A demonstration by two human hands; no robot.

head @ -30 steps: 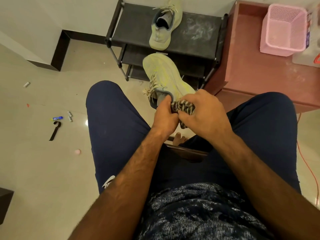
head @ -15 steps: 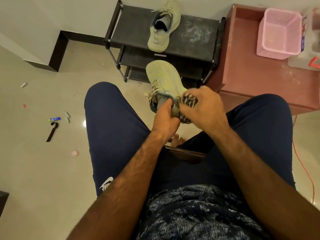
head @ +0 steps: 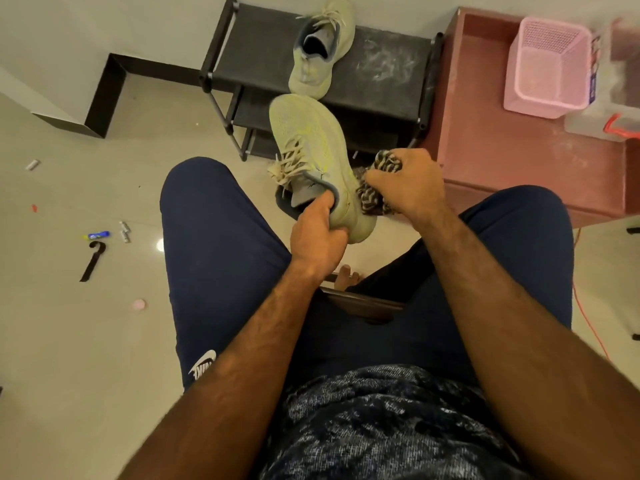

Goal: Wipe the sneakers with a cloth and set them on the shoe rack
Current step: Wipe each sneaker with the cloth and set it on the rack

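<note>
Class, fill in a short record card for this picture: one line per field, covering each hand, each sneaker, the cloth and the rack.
Left hand: grips the heel of the held sneaker
Right hand: holds the patterned cloth against that sneaker's side
Held sneaker: in the air, toe pointing at the shoe rack
Other sneaker: on the rack's top shelf
Rack: black, dusty smears on top

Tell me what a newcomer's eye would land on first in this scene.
The pale yellow-green sneaker held mid-frame above the knees: the left hand grips its heel while the right hand presses a striped cloth against its side. Beyond it, the second sneaker sits on the black shoe rack, and a pink basket stands on the reddish table at upper right.
</note>
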